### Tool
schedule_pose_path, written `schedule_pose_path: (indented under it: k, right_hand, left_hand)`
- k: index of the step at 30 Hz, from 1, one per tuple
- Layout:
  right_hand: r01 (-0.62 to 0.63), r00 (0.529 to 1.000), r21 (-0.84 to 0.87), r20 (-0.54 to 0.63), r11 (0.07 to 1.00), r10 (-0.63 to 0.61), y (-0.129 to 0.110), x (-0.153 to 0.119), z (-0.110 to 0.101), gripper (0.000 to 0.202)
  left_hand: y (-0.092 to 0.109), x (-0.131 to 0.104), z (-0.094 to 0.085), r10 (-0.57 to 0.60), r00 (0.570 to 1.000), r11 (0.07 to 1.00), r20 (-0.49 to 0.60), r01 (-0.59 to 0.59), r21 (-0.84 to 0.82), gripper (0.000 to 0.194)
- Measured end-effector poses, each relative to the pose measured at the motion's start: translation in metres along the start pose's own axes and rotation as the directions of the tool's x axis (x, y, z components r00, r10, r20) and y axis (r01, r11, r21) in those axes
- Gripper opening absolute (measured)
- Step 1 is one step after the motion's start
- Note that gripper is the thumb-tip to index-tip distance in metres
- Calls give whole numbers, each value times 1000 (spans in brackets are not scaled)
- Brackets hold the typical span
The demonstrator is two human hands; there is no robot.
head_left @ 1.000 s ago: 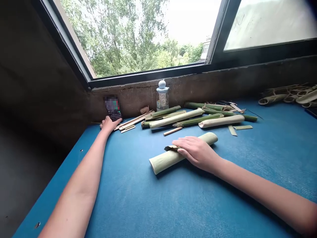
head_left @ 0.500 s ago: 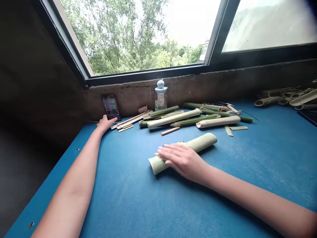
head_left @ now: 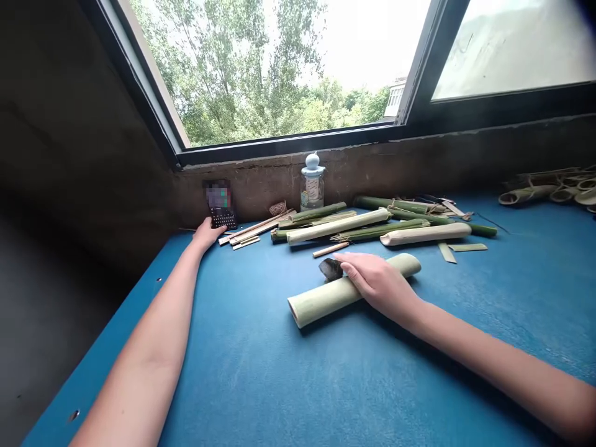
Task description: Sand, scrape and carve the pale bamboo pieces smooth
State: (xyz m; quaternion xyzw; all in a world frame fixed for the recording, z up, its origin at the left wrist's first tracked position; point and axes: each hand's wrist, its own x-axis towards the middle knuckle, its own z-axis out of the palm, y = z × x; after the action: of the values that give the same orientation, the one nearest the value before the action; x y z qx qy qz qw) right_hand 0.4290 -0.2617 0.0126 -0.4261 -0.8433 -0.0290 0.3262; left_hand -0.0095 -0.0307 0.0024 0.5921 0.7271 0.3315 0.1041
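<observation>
A pale green bamboo tube point(head_left: 321, 302) lies slantwise on the blue tabletop, its open end toward the left. My right hand point(head_left: 379, 282) rests across its middle, and the palm covers part of it. A dark, flat, shiny piece point(head_left: 331, 269) sticks out between my right thumb and fingers; its hidden part cannot be made out. Over at the wall, my left hand point(head_left: 206, 236) grips the lower left corner of a phone point(head_left: 221, 205). Its screen shows a keyboard, and the phone leans upright against the wall.
Several bamboo pieces point(head_left: 339, 227) lie piled behind the tube. Beside them are thin strips point(head_left: 254, 228), a coil of brown cord point(head_left: 278, 208) and a glass jar with a blue lid point(head_left: 312, 186). More bamboo tubes point(head_left: 528, 194) are stacked at the far right, under the window frame.
My right hand has slid rightward along the bamboo tube, and the dark piece now shows at its fingertips. The left hand stays at the phone. The whole view has shifted slightly.
</observation>
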Motion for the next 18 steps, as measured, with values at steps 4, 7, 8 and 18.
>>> schedule_pose_path:
  k: [4,7,8,18]
  right_hand:
    - [178,981,14,78,984,-178,-9,-6,3,39]
    - [275,956,25,97,961,-276,-8,-8,4,42]
    - [219,973,-2,76,976,-218,-3,-8,4,42]
    - [64,991,41,115,997,-69,16,-8,5,43]
  left_hand:
    - [-1,0,-1,-6,1000,1000,6,6,3,54]
    - [-1,0,-1,-8,1000,1000,12,8,18,52]
    - [0,-1,-1,-8,1000,1000,14,8,25,52]
    - [0,-2,-2,-30,999,997,19,29,69,53]
